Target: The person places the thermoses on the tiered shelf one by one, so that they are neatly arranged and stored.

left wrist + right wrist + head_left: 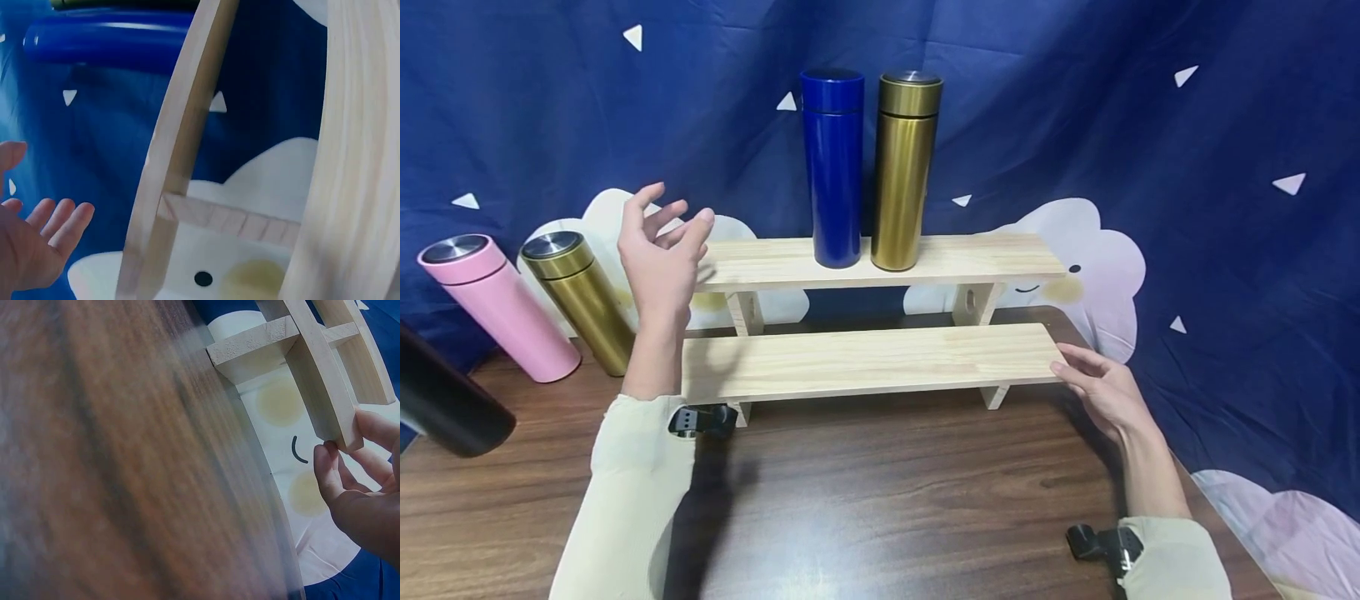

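Note:
A two-tier wooden shelf rack (865,360) stands on the table. At the right end of its lower board, my right hand (1105,390) pinches the corner; in the right wrist view the board's end (331,419) sits between the thumb and fingers. My left hand (658,254) is raised by the left end of the upper board (985,257), fingers spread and loosely bent, holding nothing. On that upper board a blue thermos bottle (833,175) and a gold thermos bottle (907,179) stand upright side by side.
To the left, a pink thermos (505,308), a second gold thermos (583,304) and a black bottle (448,396) stand on the brown wooden table (865,492). A dark blue cloth (1045,108) with white shapes hangs behind the rack.

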The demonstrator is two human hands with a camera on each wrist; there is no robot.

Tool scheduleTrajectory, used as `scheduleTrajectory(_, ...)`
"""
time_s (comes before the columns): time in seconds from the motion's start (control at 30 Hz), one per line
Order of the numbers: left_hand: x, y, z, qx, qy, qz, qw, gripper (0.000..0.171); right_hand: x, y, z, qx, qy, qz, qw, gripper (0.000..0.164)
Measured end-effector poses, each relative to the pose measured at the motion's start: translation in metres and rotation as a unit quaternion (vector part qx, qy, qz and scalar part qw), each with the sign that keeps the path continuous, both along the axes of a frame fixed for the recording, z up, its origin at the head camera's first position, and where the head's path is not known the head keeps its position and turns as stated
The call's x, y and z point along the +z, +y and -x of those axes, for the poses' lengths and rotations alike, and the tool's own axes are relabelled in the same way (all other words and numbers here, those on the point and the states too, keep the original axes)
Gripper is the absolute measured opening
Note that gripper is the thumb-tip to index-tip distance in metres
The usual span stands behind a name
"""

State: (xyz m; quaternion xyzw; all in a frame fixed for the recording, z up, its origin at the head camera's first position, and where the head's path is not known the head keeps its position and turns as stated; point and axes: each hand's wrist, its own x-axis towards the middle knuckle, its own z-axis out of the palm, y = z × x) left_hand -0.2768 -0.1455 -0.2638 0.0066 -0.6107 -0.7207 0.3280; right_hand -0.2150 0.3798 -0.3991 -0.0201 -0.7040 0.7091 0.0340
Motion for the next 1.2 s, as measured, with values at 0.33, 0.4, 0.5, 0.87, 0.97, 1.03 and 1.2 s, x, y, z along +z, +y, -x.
scheduleTrajectory(0.33,-0.011,-0.019,-0.01,0.022,-0.023,-0.06,0.9977,0.063,0.0,0.001,0.0,-0.007,-0.005,-0.018,1.0,0.07)
scheduleTrajectory(0.4,-0.012,-0.022,-0.011,0.024,-0.023,-0.068,0.9972,0.063,0.0,0.001,0.0,-0.006,-0.003,-0.017,1.0,0.07)
scheduleTrajectory(0.5,-0.014,-0.026,-0.012,0.032,-0.019,-0.07,0.9969,0.061,-0.001,0.002,-0.001,-0.006,-0.001,-0.005,1.0,0.067)
scheduleTrajectory(0.87,-0.03,-0.043,-0.015,0.061,-0.019,-0.087,0.9941,0.06,-0.001,0.002,-0.001,-0.01,-0.005,-0.014,1.0,0.069)
scheduleTrajectory(0.97,-0.035,-0.049,-0.016,0.082,-0.017,-0.103,0.9912,0.057,-0.001,0.002,0.0,-0.007,-0.002,-0.004,1.0,0.067)
scheduleTrajectory(1.03,-0.039,-0.054,-0.017,0.104,-0.004,-0.125,0.9868,0.053,-0.002,0.002,0.0,-0.003,0.001,0.003,1.0,0.064)
scheduleTrajectory(1.2,-0.049,-0.07,-0.02,0.168,0.024,-0.166,0.9715,0.042,-0.003,0.001,0.0,-0.002,0.005,0.002,1.0,0.057)
